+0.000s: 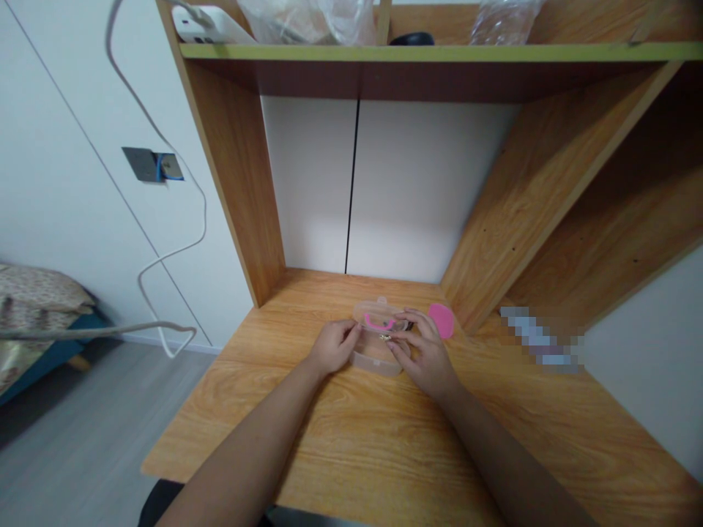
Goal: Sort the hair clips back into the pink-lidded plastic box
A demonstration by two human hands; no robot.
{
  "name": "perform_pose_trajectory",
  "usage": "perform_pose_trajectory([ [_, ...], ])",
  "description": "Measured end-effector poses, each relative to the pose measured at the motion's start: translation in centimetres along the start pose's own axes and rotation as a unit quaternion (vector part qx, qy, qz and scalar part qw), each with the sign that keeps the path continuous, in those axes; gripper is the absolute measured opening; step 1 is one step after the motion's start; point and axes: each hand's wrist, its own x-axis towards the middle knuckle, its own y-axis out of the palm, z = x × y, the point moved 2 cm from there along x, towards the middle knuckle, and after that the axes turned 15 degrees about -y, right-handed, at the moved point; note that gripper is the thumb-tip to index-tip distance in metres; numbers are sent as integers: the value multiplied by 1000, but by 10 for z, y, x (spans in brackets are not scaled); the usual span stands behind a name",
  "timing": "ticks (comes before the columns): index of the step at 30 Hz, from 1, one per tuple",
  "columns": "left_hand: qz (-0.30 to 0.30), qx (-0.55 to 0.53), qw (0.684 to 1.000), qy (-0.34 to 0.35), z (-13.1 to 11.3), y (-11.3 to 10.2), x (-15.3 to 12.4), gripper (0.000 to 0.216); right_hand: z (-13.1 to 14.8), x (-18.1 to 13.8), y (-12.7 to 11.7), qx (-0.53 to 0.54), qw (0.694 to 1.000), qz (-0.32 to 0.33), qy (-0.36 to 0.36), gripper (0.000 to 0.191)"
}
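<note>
A clear plastic case (376, 364) with a pink handle (378, 323) lies open on the wooden desk, its lid tipped back toward the wall. My left hand (335, 345) grips the case's left side, thumb and fingers closed at the rim. Over the right part of the case, my right hand (425, 353) pinches a small gold-coloured metallic piece (384, 337) between thumb and index finger. The piece is too small to name. Just right of the case lies a pink rounded flat object (441, 320).
Overhead runs a shelf (439, 53) bearing a white power strip (211, 25) and plastic bags (313, 20). A wooden upright panel (242, 176) bounds the desk's left. A white cable (204, 212) hangs at the left. Something blurred out (535, 337) lies to the right.
</note>
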Motion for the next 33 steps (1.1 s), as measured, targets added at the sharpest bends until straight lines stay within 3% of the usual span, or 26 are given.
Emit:
perform_pose_trajectory([
  [21,5,13,1000,3,5,2,2,43,-5,-2,4,22,1000,-12,-7,11],
  [33,7,9,1000,3,3,2,1,43,-7,-2,4,31,999,-2,7,19],
])
